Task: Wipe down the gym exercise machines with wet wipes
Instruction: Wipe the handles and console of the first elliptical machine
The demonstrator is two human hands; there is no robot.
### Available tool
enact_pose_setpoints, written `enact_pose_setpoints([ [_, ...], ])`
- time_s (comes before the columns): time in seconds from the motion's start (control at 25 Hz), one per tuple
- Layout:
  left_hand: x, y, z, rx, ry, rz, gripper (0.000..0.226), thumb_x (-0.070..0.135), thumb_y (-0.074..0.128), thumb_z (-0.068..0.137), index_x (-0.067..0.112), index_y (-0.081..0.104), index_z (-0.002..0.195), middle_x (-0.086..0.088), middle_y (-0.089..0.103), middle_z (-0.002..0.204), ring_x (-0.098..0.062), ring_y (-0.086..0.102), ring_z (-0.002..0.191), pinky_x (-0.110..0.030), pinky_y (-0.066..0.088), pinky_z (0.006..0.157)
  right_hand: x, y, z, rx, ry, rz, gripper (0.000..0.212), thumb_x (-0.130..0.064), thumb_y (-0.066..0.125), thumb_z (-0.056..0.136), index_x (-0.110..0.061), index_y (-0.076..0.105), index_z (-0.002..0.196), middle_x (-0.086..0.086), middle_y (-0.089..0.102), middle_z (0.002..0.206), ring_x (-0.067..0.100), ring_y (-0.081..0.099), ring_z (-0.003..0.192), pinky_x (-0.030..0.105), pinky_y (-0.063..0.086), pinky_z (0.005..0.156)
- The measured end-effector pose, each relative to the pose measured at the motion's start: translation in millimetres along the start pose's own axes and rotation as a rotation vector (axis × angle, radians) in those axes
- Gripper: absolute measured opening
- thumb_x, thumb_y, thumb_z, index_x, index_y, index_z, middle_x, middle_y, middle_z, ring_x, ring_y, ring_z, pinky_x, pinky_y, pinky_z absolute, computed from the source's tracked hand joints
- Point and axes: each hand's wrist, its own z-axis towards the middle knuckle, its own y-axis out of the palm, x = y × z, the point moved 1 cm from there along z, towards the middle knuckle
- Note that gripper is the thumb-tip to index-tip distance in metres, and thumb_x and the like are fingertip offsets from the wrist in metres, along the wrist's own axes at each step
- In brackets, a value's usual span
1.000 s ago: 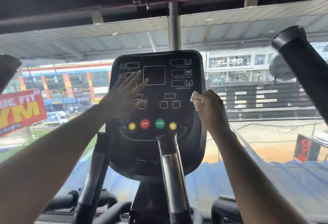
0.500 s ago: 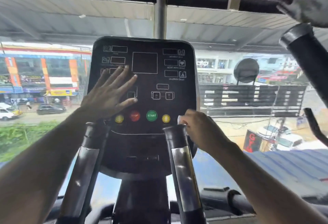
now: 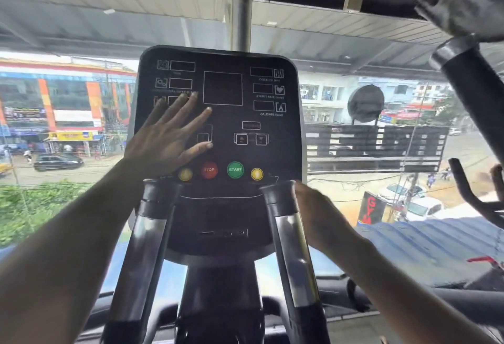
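Observation:
The exercise machine's black console [image 3: 261, 92] faces me, with dark display windows and a row of yellow, red STOP, green START and yellow buttons. My left hand [image 3: 163, 139] lies flat on the console's left side with its fingers spread. My right hand [image 3: 319, 215] is at the console's lower right edge, just behind the top of the right chrome handlebar [image 3: 289, 234]. Its fingertips are curled out of sight behind the bar, and the wet wipe it holds is hidden.
A left chrome handlebar [image 3: 147, 234] rises below my left wrist. A thick black arm handle [image 3: 474, 92] slants across the upper right, with a whitish cloth [image 3: 469, 5] on its top end. Behind the console is a window onto a street.
My right hand has slid down the console's right edge from mid-height to the bottom corner, and the wipe has gone out of sight. My left hand stays flat on the console.

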Motion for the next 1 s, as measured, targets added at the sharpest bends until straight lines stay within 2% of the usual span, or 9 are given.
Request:
enact_pose_setpoints([
  [0.12,2,-3,0,-0.013,-0.004,-0.015,0.081,0.077,0.016,0.1,0.033,0.014,0.167,-0.005,0.004,0.176,-0.024,0.005,0.162,-0.057,0.012,0.129,2,-1,-2,-0.011,-0.059,0.045,0.017,0.002,0.051,0.097,0.001,0.066,0.104,0.012,0.061,0.101,0.033,0.063,0.087,0.038,0.048,0.073],
  [0.2,3,-4,0,-0.023,-0.004,-0.008,0.081,0.078,0.016,0.1,0.034,0.011,0.167,-0.004,0.002,0.176,-0.024,0.003,0.162,-0.057,0.011,0.129,11,-5,21,0.092,-0.044,-0.011,0.015,0.003,0.056,0.093,-0.004,0.068,0.098,0.008,0.058,0.095,0.031,0.064,0.081,0.032,0.043,0.067],
  [0.28,2,-4,0,-0.035,-0.01,0.002,0.081,0.079,0.014,0.1,0.035,0.008,0.167,-0.004,0.0,0.176,-0.023,0.001,0.162,-0.057,0.01,0.129,27,-6,59,0.22,-0.043,-0.067,0.021,0.003,0.062,0.089,-0.009,0.067,0.105,0.006,0.057,0.097,0.032,0.064,0.081,0.031,0.043,0.067],
  [0.36,2,-2,0,-0.036,-0.015,0.017,0.081,0.079,0.013,0.1,0.036,0.006,0.167,-0.003,-0.002,0.176,-0.022,0.001,0.162,-0.056,0.01,0.129,34,-12,99,0.344,-0.007,-0.106,0.034,0.005,0.062,0.087,-0.011,0.065,0.117,0.009,0.059,0.105,0.036,0.063,0.084,0.039,0.049,0.078],
  [0.44,0,0,0,-0.027,-0.012,0.035,0.079,0.078,0.012,0.1,0.036,0.005,0.167,-0.002,-0.002,0.176,-0.022,0.001,0.162,-0.056,0.01,0.129,32,-15,125,0.415,0.038,-0.128,0.032,0.005,0.061,0.089,-0.011,0.066,0.116,0.009,0.057,0.106,0.033,0.062,0.084,0.043,0.048,0.085],
  [0.6,-1,-1,2,-0.015,-0.01,0.028,0.079,0.077,0.013,0.101,0.035,0.009,0.167,-0.003,0.002,0.176,-0.023,0.004,0.162,-0.055,0.012,0.129,14,26,88,0.39,-0.069,-0.011,0.026,-0.004,0.062,0.093,-0.018,0.066,0.114,0.0,0.051,0.103,0.028,0.059,0.084,0.036,0.049,0.076],
  [0.72,1,0,1,-0.01,-0.007,0.029,0.08,0.077,0.012,0.101,0.034,0.011,0.167,-0.004,0.004,0.176,-0.023,0.006,0.162,-0.056,0.014,0.129,19,40,36,0.285,-0.162,-0.03,0.022,-0.015,0.048,0.104,-0.017,0.064,0.118,0.003,0.056,0.104,0.029,0.056,0.094,0.036,0.047,0.086],
  [0.88,0,-1,2,-0.008,-0.012,0.035,0.079,0.077,0.013,0.101,0.034,0.011,0.167,-0.003,0.004,0.176,-0.023,0.006,0.162,-0.055,0.014,0.129,39,8,74,0.518,-0.121,-0.076,0.011,-0.015,0.063,0.1,-0.011,0.073,0.104,0.001,0.055,0.087,0.024,0.052,0.067,0.043,0.051,0.07],
  [1.0,1,-2,1,-0.021,-0.015,0.039,0.078,0.077,0.013,0.101,0.035,0.009,0.167,-0.002,0.002,0.176,-0.022,0.004,0.162,-0.054,0.013,0.129,34,-5,127,0.55,-0.032,-0.081,0.021,-0.002,0.068,0.091,-0.009,0.073,0.11,0.007,0.057,0.096,0.03,0.061,0.074,0.045,0.055,0.074],
])
